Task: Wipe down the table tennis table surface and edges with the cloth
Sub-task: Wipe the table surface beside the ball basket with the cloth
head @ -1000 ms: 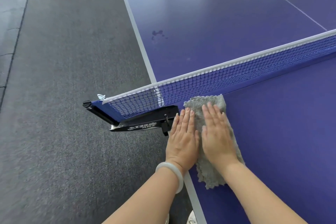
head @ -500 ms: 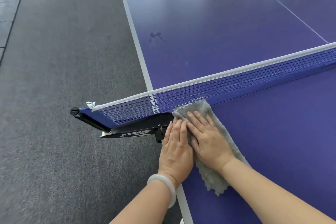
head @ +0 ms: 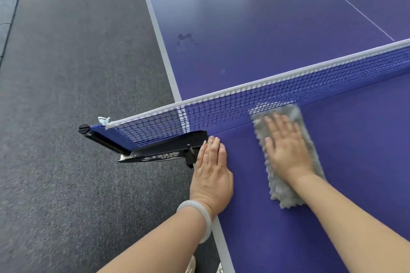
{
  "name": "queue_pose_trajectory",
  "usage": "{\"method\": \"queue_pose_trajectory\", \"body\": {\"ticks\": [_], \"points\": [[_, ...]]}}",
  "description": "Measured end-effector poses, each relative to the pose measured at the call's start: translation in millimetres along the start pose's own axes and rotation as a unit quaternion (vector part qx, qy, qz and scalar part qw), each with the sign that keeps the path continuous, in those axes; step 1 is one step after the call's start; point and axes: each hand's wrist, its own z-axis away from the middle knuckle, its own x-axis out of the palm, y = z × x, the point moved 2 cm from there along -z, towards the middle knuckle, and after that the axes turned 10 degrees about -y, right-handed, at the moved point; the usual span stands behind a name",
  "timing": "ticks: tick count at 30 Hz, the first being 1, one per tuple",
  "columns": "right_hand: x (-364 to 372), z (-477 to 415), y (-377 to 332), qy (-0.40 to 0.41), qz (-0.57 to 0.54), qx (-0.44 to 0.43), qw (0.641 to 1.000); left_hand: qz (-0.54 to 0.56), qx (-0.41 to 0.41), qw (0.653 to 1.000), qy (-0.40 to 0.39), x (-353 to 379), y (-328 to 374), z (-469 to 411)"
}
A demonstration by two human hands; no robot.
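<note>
The blue table tennis table (head: 355, 162) fills the right side, its white left edge running up the middle of the view. A grey fluffy cloth (head: 281, 190) lies flat on the near half, its far end against the foot of the net. My right hand (head: 286, 148) presses on the cloth with straight, spread fingers. Flat on the bare table by the left edge rests my left hand (head: 211, 170), fingertips at the black net clamp, off the cloth.
The blue net (head: 266, 99) with a white top band crosses the table, held by a black clamp and post (head: 155, 150) overhanging the left edge. A dark smudge (head: 184, 39) marks the far half. Grey carpet (head: 77, 95) lies to the left.
My right hand has slid the cloth to the right along the net, away from the clamp. The left hand came off the cloth and stays at the table's left edge.
</note>
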Motion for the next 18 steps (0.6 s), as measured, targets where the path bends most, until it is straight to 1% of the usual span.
{"method": "queue_pose_trajectory", "body": {"ticks": [2,3,4,5,6,8,9,10,11,12,14,15,16,17,18], "points": [[-0.9,-1.5,6.8,0.023,-0.030,0.114,0.993,-0.008,-0.001,1.000,0.004,-0.6,0.0,0.0],[0.7,-0.2,-4.0,0.034,-0.044,0.139,0.989,-0.010,0.000,1.000,0.004,-0.8,0.1,0.1],[4.7,3.8,-19.8,0.039,-0.048,0.129,0.990,-0.011,0.001,1.000,0.005,-0.6,0.1,0.1],[9.8,10.4,-36.7,0.037,-0.045,0.084,0.995,-0.012,0.002,1.000,0.005,-0.6,0.2,0.4],[15.1,18.4,-49.7,0.024,-0.036,0.015,0.999,-0.010,0.001,1.000,0.004,-0.8,0.3,0.7],[18.6,33.0,-51.9,-0.011,-0.010,-0.126,0.992,-0.007,0.001,1.000,0.006,-1.1,0.5,0.7],[15.0,32.8,-39.0,-0.012,-0.001,-0.164,0.986,-0.007,0.001,1.000,0.008,-1.0,0.0,0.4],[11.8,29.4,-20.9,-0.002,0.004,-0.160,0.987,-0.009,0.000,1.000,0.010,-0.6,-0.6,0.2],[8.2,24.3,0.1,0.015,0.002,-0.112,0.994,-0.012,0.001,1.000,0.012,0.1,-1.1,0.0],[3.6,19.5,20.6,0.028,-0.015,-0.030,0.999,-0.014,0.002,1.000,0.014,0.8,-1.5,-0.2],[0.1,13.0,40.6,0.040,-0.049,0.137,0.989,-0.019,0.001,1.000,0.013,1.8,-1.8,-0.8],[-0.6,11.2,33.1,0.044,-0.053,0.178,0.982,-0.022,-0.001,1.000,0.009,2.5,-2.0,-1.1],[0.4,11.1,18.0,0.044,-0.046,0.180,0.982,-0.023,-0.001,1.000,0.006,3.3,-1.8,-1.4],[3.5,12.8,-1.6,0.038,-0.036,0.144,0.988,-0.023,0.000,1.000,0.004,3.5,-1.7,-1.6],[7.0,15.9,-22.5,0.028,-0.027,0.080,0.996,-0.023,0.001,1.000,0.002,3.3,-1.6,-1.8]]}}
